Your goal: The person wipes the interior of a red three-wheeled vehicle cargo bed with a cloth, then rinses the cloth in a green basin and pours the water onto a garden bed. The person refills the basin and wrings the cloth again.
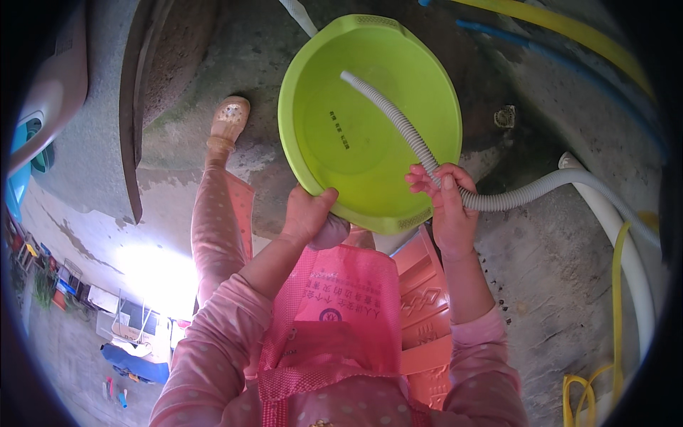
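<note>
A lime-green plastic basin (306,92) is in front of me, its inside facing up toward me. My left hand (309,213) grips its near left rim, thumb over the edge and the other fingers hidden beneath. In my right hand (449,203) is a grey corrugated hose (509,199), pinched between thumb and fingers at the basin's near right edge. The hose's end reaches over the basin's inside, and no water shows coming from it. From my hand the rest of the hose curves away to the right.
A white pipe (626,263) and a yellow hose (617,313) run along the right. A blue hose (562,64) crosses the upper right. On the left stands a grey slab edge (107,128). Beside my legs is a coral plastic stool (423,306).
</note>
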Action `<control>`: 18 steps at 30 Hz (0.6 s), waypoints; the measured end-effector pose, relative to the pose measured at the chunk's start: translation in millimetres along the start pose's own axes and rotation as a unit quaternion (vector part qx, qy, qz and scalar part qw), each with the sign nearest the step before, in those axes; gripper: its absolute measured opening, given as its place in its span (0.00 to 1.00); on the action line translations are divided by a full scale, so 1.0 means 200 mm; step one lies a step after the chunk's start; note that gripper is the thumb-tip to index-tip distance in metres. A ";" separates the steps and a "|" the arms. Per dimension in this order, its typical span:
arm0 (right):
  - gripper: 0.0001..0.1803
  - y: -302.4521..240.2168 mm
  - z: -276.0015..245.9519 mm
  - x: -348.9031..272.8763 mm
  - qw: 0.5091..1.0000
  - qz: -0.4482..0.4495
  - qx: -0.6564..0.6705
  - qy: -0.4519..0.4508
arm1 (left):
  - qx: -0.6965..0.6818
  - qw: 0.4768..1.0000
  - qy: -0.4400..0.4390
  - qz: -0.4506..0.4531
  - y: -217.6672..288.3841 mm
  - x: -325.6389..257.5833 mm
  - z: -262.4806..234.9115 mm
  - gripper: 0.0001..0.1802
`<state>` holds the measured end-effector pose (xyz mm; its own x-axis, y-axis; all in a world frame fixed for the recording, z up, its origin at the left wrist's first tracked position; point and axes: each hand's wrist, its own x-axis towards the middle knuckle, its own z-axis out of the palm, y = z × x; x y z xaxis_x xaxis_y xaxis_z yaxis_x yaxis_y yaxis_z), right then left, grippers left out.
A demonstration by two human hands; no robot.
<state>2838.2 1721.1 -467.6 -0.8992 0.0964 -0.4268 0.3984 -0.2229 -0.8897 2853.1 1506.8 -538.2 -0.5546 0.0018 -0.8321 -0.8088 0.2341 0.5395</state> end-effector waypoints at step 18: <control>0.08 0.06 0.00 -0.05 0.993 -0.005 -0.034 0.111 | 0.002 0.998 -0.054 -0.022 -0.05 -0.02 0.04 0.19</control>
<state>2851.4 1717.0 -473.4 -0.8440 0.3113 -0.4367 0.4083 -0.1549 -0.8996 2864.7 1511.6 -540.8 -0.4942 0.0959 -0.8640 -0.8309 0.2404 0.5019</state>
